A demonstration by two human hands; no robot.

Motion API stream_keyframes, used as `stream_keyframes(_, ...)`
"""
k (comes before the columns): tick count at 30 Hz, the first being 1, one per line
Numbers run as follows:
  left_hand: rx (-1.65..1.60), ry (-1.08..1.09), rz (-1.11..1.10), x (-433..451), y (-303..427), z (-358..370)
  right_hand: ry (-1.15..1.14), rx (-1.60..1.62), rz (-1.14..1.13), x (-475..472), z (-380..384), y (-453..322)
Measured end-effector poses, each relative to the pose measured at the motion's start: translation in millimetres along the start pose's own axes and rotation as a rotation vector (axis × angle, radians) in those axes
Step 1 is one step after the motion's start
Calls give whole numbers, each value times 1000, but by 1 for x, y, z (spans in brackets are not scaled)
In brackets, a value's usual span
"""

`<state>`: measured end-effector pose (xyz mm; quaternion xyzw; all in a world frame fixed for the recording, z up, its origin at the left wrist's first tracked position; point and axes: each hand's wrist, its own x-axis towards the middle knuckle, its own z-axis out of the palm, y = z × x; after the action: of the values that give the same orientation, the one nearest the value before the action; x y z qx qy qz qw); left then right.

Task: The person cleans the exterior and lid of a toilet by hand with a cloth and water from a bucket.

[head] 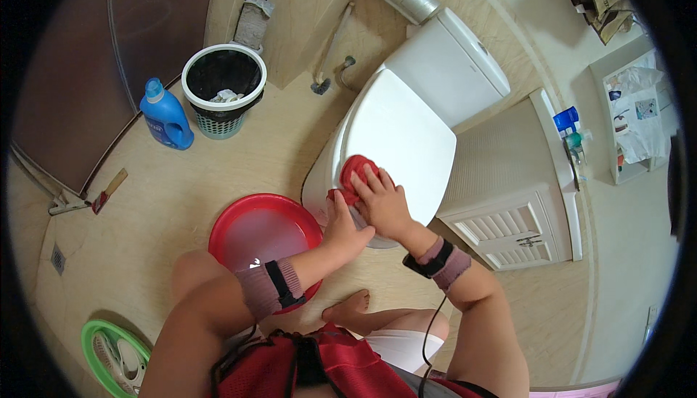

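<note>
A bunched red cloth point(356, 169) lies on the front left edge of the closed white toilet lid point(405, 126). My right hand point(385, 207) presses down on it with the fingers spread over the fabric. At the cloth's lower end, my left hand point(344, 230) has its fingers on a fold by the front rim of the toilet bowl point(318, 186); its thumb points right, away from the cloth. Part of the cloth is hidden under both hands. Left of the toilet, below my left forearm, a red basin point(239, 210) holds cloudy water.
A lined trash bin point(220, 120) and a blue detergent bottle point(166, 118) stand at upper left. A toilet brush point(321, 85) leans behind the toilet. A white cabinet point(501, 191) is close on the right. A small paintbrush point(109, 191) and a green basin point(90, 338) are at left.
</note>
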<state>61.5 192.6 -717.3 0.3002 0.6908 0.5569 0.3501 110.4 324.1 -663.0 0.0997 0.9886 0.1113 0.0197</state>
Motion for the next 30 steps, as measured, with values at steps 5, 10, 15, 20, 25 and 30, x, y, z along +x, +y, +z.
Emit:
stream_keyframes(5,-117,-74,-80,2,-4,0,-64,34,50,17,3,7)
stream_keyframes(10,186,-70,-61,1,-1,3,-140,95,233,110,18,69)
stream_keyframes(15,99,-157,-92,-2,-3,-5,-120,85,319,203,47,156)
stream_keyframes(20,195,-179,-132,-1,18,-13,-83,94,376,266,87,267)
stream_keyframes(25,214,-197,-131,2,15,-24,-89,261,361,304,82,272)
stream_keyframes(30,226,-258,-33,2,14,-10,-21,60,268,259,95,312)
